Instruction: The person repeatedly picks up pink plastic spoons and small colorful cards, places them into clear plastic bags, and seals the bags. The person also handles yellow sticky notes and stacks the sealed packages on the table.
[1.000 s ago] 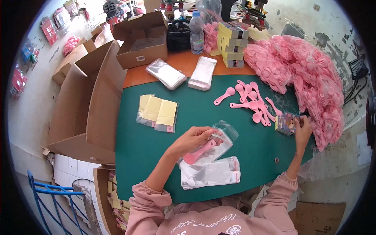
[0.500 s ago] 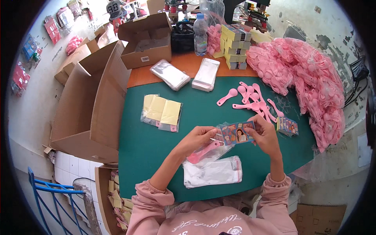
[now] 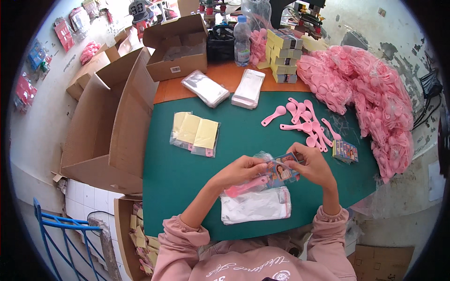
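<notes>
My left hand (image 3: 243, 169) pinches the edge of a clear plastic bag (image 3: 263, 156), with a pink spoon (image 3: 244, 186) lying inside it. In my right hand (image 3: 311, 165) is a colourful printed card (image 3: 283, 173), held by thumb and fingers. The card's left end overlaps the bag's mouth and seems to be partly inside; the clear film makes the exact edge hard to see. Just below both hands lies a stack of clear bags (image 3: 255, 207). Right of my right hand stands a small pile of the same cards (image 3: 345, 151).
Loose pink spoons (image 3: 302, 126) lie beyond my right hand, beside a large heap of bagged spoons (image 3: 375, 98). Filled packets with yellow cards (image 3: 193, 132) lie at left. Farther back are bag bundles (image 3: 205, 88), card stacks (image 3: 284, 56), a bottle (image 3: 242, 42) and cardboard boxes (image 3: 131, 122).
The card has moved left and down and tilted, and its left end now overlaps the bag more. Both hands have come closer together.
</notes>
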A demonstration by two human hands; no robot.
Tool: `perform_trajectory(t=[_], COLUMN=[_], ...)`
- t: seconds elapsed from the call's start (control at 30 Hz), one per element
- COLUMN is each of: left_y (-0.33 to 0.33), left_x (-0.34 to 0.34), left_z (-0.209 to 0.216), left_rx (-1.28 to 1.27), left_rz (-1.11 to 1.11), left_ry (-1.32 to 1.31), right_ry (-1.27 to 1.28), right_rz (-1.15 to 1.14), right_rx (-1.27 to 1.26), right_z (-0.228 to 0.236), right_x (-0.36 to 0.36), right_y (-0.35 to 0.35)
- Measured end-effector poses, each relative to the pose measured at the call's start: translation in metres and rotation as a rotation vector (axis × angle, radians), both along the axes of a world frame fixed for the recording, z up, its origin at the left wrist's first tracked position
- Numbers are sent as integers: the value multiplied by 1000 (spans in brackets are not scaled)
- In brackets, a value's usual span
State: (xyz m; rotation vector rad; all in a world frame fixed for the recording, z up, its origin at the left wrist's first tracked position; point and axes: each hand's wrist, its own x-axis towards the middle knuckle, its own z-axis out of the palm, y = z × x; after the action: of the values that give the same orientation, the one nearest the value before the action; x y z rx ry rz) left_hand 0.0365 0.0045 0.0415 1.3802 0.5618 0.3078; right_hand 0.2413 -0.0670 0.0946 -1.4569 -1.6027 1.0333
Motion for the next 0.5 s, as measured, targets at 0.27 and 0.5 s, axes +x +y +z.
perform_trajectory(t=[0.27,0.5], left_y=[-6,19], left_x=[2,-29], left_z=[-6,-7], left_rx=[421,417], left_rz=[66,-149], left_ry=[105,148], right_ry=[-172,257], right_rz=[227,-24], right_rx=[62,-131], right_z=[-22,-46], right_x=[-18,9], right_y=[14,24])
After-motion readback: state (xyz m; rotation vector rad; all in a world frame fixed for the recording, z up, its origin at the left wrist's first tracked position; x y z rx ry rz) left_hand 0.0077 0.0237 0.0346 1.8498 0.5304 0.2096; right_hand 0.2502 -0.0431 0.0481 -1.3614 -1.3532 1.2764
